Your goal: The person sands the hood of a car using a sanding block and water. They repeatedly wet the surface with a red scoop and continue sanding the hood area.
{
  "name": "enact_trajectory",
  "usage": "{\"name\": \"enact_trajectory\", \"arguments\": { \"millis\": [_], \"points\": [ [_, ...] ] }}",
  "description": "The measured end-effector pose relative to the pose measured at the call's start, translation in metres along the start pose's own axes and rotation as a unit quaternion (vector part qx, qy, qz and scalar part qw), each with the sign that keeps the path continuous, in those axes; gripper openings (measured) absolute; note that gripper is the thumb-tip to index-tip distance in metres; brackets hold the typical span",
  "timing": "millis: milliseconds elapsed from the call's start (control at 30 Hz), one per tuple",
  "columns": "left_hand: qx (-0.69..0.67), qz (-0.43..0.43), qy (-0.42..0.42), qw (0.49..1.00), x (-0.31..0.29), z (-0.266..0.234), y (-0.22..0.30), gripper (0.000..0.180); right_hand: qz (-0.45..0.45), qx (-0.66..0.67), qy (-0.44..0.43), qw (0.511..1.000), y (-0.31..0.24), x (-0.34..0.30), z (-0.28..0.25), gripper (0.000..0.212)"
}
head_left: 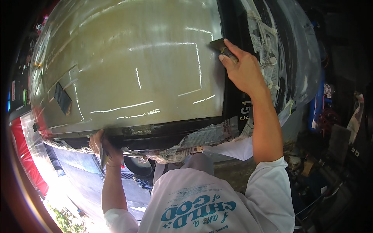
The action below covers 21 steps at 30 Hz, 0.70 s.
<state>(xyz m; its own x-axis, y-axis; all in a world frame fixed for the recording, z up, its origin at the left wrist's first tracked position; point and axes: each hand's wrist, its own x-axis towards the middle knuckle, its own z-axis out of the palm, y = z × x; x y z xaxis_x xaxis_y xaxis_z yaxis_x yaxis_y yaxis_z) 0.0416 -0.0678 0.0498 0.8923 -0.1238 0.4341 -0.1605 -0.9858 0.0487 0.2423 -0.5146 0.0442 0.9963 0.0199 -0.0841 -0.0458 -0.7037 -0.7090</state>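
A broad, glossy olive-grey vehicle panel (163, 85) curves out in front of me, with bright reflections on it. Near its right edge my right hand (244, 70) is closed around a small dark flat pad (218, 44), which lies against the surface; its exact kind does not show. At the panel's near left edge my left hand (101, 146) is closed, fingers curled over the rim. A dark, thin, pointed piece (103, 157) sticks out from that hand, partly in shadow. Another dark rectangular piece (62, 99) with a brownish end rests on the panel's left side.
Newspaper masking (211, 134) runs along the near edge, and more newspaper (268, 58) covers the right side. Clear plastic sheeting (301, 50) hangs beyond it. Dark clutter and a red hose (326, 116) stand at the right. A red surface (25, 151) shows at the far left.
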Motion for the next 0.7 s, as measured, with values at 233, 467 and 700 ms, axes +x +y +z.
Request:
{"name": "enact_trajectory", "arguments": {
  "millis": [233,467,700],
  "points": [
    [-0.031,0.004,0.002,0.999,-0.005,0.000,-0.005,0.039,-0.008,-0.004,0.002,1.000,0.001,-0.014,0.007,0.056],
    [-0.050,0.000,0.011,0.999,0.002,0.000,0.003,0.038,-0.002,-0.002,-0.026,1.000,-0.003,-0.007,0.000,0.054],
    [-0.017,-0.009,0.010,1.000,-0.004,0.002,-0.003,0.036,0.040,0.014,-0.059,0.997,-0.009,-0.001,-0.011,0.055]
  ]
}}
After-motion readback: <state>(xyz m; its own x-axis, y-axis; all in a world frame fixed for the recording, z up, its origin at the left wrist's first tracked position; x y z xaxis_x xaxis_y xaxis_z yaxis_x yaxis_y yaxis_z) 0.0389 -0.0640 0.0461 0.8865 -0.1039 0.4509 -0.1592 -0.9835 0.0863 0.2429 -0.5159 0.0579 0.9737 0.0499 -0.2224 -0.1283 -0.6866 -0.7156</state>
